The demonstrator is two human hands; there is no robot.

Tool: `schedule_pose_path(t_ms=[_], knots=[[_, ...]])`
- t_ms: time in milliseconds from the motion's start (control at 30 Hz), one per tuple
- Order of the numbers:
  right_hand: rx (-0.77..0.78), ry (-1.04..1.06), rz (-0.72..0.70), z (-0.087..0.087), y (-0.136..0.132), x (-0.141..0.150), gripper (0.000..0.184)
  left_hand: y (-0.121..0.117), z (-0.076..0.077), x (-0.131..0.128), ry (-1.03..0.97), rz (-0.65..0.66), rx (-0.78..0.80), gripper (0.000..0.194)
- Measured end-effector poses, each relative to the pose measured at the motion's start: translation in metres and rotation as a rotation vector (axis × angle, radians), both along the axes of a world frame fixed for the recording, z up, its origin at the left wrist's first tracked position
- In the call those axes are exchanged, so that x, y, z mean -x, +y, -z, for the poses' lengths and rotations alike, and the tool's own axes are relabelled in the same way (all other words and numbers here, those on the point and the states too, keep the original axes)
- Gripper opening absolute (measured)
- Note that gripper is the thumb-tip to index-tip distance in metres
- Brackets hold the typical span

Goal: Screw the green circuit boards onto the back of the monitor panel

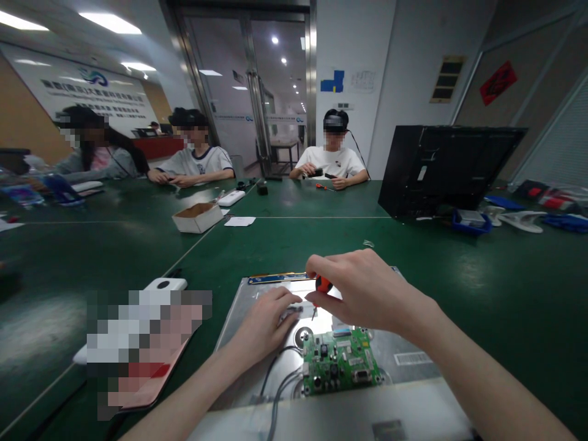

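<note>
A flat metal monitor back panel (257,324) lies on the green table in front of me. A green circuit board (340,367) sits on it, with grey cables (275,383) running off its left side. My right hand (367,291) grips a small screwdriver with an orange handle (323,285), its tip pointing down at the panel. My left hand (266,324) rests on the panel beside the tip, fingers pressing near a small part.
A blurred-out object and a white device (163,285) lie to my left. A cardboard box (197,217) and a black monitor (441,168) stand farther back. Three other people sit at the table's far side.
</note>
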State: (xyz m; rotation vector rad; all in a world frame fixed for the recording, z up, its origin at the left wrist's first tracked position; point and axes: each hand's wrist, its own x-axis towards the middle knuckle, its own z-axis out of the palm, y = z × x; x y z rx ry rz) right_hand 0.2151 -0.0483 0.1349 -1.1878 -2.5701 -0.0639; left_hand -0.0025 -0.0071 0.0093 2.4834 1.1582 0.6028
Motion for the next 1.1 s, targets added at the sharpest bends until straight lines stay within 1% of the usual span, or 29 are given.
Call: schedule_pose_path(t_ms=[133, 267, 467, 567, 700, 833, 933, 1100], knots=[[0.001, 0.012, -0.009, 0.0, 0.0, 0.0, 0.016, 0.002, 0.001, -0.001, 0.048, -0.029, 0.007, 0.01], [0.009, 0.009, -0.009, -0.001, -0.001, 0.0, 0.017, 0.003, 0.001, -0.001, 0.09, -0.048, 0.019, 0.011], [-0.004, 0.004, 0.001, -0.005, -0.003, -0.005, 0.016, -0.001, -0.007, 0.007, 0.167, -0.042, 0.058, 0.012], [-0.019, 0.01, 0.016, -0.007, -0.003, -0.008, 0.016, -0.015, -0.012, 0.013, 0.189, -0.047, 0.069, 0.014], [-0.03, 0.015, 0.001, -0.007, -0.003, -0.008, 0.016, -0.049, -0.011, 0.015, 0.191, -0.019, 0.097, 0.017], [-0.016, 0.014, -0.016, -0.006, -0.004, -0.006, 0.016, -0.078, -0.008, 0.011, 0.101, 0.038, 0.176, 0.019], [-0.008, 0.006, -0.027, -0.007, -0.006, -0.005, 0.016, -0.087, -0.007, 0.006, 0.031, 0.059, 0.213, 0.02], [0.009, 0.015, -0.046, -0.007, -0.007, -0.004, 0.018, -0.088, -0.004, -0.003, -0.025, 0.078, 0.21, 0.019]])
